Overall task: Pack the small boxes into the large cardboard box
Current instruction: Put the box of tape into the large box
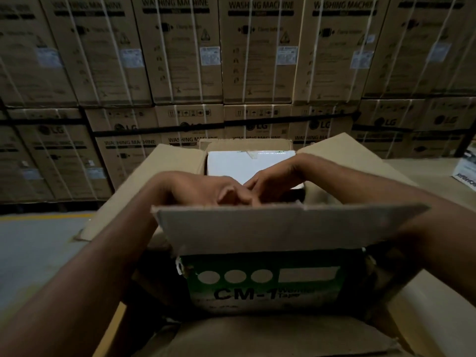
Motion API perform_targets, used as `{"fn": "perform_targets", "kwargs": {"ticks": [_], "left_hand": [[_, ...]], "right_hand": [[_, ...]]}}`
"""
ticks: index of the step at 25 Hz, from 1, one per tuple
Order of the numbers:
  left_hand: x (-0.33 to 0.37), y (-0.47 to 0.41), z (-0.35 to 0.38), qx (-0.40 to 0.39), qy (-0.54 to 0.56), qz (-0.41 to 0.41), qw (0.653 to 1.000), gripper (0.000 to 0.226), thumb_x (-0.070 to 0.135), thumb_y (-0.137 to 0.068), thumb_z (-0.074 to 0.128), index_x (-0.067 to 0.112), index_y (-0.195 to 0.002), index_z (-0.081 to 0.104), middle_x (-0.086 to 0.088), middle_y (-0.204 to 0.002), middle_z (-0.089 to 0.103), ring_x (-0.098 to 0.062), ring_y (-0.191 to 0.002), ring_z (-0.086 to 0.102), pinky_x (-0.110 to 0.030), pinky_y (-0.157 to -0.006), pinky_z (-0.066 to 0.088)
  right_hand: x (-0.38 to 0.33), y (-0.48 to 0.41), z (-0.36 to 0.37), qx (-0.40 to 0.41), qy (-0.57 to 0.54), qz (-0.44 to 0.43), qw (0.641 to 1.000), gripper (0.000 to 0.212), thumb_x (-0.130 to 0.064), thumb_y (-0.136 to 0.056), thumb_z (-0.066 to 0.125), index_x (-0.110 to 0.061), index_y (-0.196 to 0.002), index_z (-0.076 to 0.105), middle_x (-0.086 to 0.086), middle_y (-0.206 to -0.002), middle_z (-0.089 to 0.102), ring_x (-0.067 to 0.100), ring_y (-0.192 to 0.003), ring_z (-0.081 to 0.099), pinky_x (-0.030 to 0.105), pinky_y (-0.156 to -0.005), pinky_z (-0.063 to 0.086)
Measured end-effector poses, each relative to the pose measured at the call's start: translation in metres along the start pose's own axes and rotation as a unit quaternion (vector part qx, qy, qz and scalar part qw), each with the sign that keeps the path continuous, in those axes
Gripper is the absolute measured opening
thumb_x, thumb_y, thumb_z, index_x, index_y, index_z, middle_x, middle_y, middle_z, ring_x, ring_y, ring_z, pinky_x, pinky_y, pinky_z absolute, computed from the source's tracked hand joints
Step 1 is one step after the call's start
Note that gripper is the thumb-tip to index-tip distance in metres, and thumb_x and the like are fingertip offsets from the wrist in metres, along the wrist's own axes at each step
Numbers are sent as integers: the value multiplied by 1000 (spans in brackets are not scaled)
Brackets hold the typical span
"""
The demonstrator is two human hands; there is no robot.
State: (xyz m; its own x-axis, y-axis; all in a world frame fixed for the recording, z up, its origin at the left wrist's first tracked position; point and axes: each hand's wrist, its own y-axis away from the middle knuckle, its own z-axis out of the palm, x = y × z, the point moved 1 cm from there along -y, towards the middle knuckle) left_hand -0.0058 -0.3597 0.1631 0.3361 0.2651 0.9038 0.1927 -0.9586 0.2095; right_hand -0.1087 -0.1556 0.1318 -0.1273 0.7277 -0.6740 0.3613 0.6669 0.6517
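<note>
Hands [239, 188] — fingertips together — inside large cardboard box [283, 228] over white box [242, 163]

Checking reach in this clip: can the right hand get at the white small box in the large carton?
Probably yes: the right hand is already inside the open large carton, on the white small box; the flaps are folded back.

- Dim overall; light falls brightest on the white small box's top [247, 164].
- Deep shadow beneath the bare forearms.
- Motion blur softens the stacked brown washing-machine cartons [180, 55].
- Wide-angle bending at edges.
</note>
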Motion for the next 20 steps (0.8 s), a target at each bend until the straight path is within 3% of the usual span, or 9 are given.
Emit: {"fn": "perform_targets", "kwargs": {"ticks": [2, 4, 7, 9, 12, 15, 18, 20], "left_hand": [[-5, -13, 10, -5, -21, -64, 998, 67, 14, -81, 75, -6, -140, 50, -26, -137, 57, -37, -120, 58, -38, -99, 51], [-9, -25, 18, -19, -44, -109, 993, 77, 23, -74, 81, 1, -142, 52, -13, -133, 63, -25, -117, 63, -33, -95, 53], [-21, -34, 25, -29, -74, -138, 987, 82, 31, -69, 85, 9, -142, 55, -4, -131, 67, -22, -119, 65, -42, -99, 55], [-25, -38, 26, -19, -78, -133, 988, 77, 28, -74, 84, 10, -142, 54, -5, -133, 66, -24, -122, 64, -47, -102, 53], [-25, -37, 15, 15, -96, -160, 982, 55, 26, -88, 75, 15, -139, 59, 2, -131, 66, -13, -121, 62, -37, -105, 49], [-26, -36, -4, 72, -168, -274, 944, 42, 49, -90, 69, 29, -127, 68, 15, -126, 67, -6, -120, 60, -35, -110, 45], [-43, -37, -29, 92, -236, -348, 903, 45, 52, -90, 68, 27, -128, 68, 14, -124, 67, -7, -116, 61, -29, -104, 46], [-62, -36, -45, 130, -275, -357, 883, 45, 42, -91, 72, 18, -129, 66, 4, -125, 67, -13, -114, 63, -32, -100, 49]], "right_hand": [[-2, -10, 1, 4, 30, -3, 1000, 43, -27, -99, 59, -24, -142, 57, 8, -141, 63, 27, -131, 59, 60, -121, 30], [-1, -19, 2, 5, 49, 4, 999, 43, -30, -100, 59, -29, -143, 57, 4, -142, 63, 22, -132, 59, 58, -121, 30], [7, -26, -6, 26, 59, 26, 998, 60, -37, -99, 63, -27, -155, 45, -1, -147, 59, 20, -134, 58, 53, -121, 33], [10, -33, -6, 39, 57, 40, 997, 67, -41, -94, 68, -28, -155, 44, -3, -149, 58, 19, -135, 56, 53, -121, 33], [16, -40, -1, 50, 35, 57, 997, 67, -37, -91, 72, -30, -152, 46, -6, -146, 58, 16, -132, 57, 48, -119, 35], [22, -42, 8, 118, 86, 79, 986, 71, -28, -94, 71, -26, -155, 34, -3, -149, 49, 13, -122, 56, 31, -101, 46], [23, -41, 14, 252, 278, 154, 914, 82, -43, -89, 76, -17, -153, 33, 8, -149, 47, 25, -129, 52, 35, -101, 45], [16, -46, 23, 349, 382, 151, 842, 71, -43, -89, 72, -16, -146, 40, 12, -141, 52, 31, -128, 53, 43, -101, 44]]}}
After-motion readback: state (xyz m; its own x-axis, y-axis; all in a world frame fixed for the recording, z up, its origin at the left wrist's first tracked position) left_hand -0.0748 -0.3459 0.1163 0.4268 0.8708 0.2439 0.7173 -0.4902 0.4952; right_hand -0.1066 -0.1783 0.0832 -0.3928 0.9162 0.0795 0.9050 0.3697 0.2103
